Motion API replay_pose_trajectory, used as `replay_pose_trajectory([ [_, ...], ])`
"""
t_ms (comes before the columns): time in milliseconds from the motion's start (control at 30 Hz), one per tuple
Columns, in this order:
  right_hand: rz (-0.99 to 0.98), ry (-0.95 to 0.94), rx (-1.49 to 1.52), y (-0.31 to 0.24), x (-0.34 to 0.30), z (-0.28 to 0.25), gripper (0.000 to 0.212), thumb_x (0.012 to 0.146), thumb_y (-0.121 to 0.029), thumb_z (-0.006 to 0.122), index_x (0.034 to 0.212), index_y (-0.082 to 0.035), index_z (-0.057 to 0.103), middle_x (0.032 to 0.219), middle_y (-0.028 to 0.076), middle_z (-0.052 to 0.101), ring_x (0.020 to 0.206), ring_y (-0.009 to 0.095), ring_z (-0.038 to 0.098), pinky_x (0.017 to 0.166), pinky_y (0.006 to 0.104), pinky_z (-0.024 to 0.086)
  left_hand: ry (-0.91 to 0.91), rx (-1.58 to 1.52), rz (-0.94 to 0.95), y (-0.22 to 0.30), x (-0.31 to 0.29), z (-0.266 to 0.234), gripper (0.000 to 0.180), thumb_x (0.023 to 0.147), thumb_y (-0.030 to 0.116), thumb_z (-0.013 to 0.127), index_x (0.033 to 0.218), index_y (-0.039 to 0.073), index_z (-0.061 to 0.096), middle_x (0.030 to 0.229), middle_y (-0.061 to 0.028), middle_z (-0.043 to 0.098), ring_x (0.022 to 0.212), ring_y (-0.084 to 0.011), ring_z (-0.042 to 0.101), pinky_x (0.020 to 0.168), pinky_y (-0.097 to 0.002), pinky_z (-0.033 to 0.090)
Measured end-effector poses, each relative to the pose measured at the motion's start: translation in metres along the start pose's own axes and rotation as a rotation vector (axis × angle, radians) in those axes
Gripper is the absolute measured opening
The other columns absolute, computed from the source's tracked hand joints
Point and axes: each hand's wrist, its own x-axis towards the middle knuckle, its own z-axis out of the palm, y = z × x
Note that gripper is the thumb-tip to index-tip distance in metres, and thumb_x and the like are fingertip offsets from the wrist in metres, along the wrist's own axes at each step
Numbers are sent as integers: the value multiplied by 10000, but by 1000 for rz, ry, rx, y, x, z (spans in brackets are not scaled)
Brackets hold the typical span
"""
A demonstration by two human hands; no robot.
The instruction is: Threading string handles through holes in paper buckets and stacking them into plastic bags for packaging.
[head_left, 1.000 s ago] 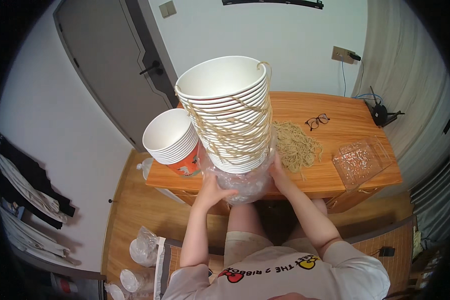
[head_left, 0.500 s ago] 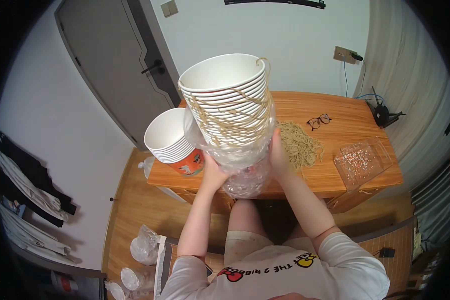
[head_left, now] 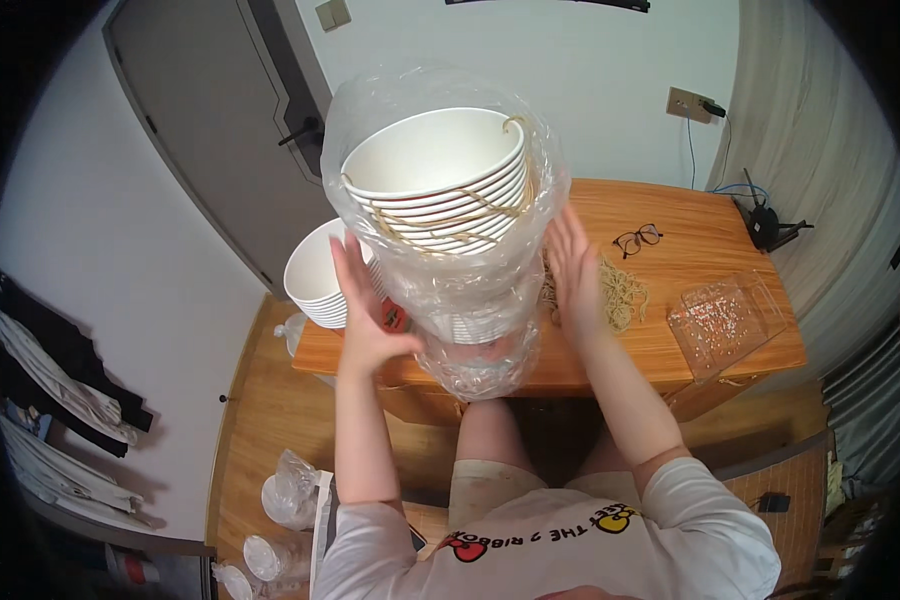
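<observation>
A tall stack of white paper buckets (head_left: 435, 155) stands upright in front of me, its top mouth facing up. Tan rubber bands (head_left: 450, 213) hang in loops around the upper rims, and one hooks over the top edge. A clear plastic bag (head_left: 470, 285) wraps the stack, its loose mouth rising above the top rim. Left of the bag, my left hand (head_left: 368, 315) is open, fingers up and thumb stretched toward the plastic. My right hand (head_left: 577, 275) is open along the bag's right side, fingers extended near the plastic; whether they touch it is unclear.
Another bucket stack (head_left: 315, 275) stands at the left of the wooden table (head_left: 610, 205), partly behind my left hand. A pile of tan rubber bands (head_left: 622, 295), eyeglasses (head_left: 638, 240), a clear tray of small pieces (head_left: 720, 325) and a black router (head_left: 763, 230) lie to the right. Bagged containers (head_left: 290, 490) sit on the floor.
The plastic bag has come up from below the banded rims to above the stack's top. Both hands have risen and moved apart, loosening from the stack's lower sides.
</observation>
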Motion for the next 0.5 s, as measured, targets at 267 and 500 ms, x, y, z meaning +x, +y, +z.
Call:
replay_pose_trajectory([
  [267,295,32,-15,118,-51,0,588,1072,-393,170,1472,22,285,1480,122,368,1368,220,323,1160,336,215,200,159,-279,-107,-104,39,866,961,504,454,1521,-12,42,1576,-187,147,1457,-308,148,1177,-401,129],
  [500,171,187,222,68,-11,22,624,1060,-447,193,1461,17,306,1465,134,395,1350,231,355,1148,348,244,631,71,-132,-67,-33,84,621,1048,388,241,1513,-18,176,1565,-179,221,1446,-290,204,1177,-384,154],
])
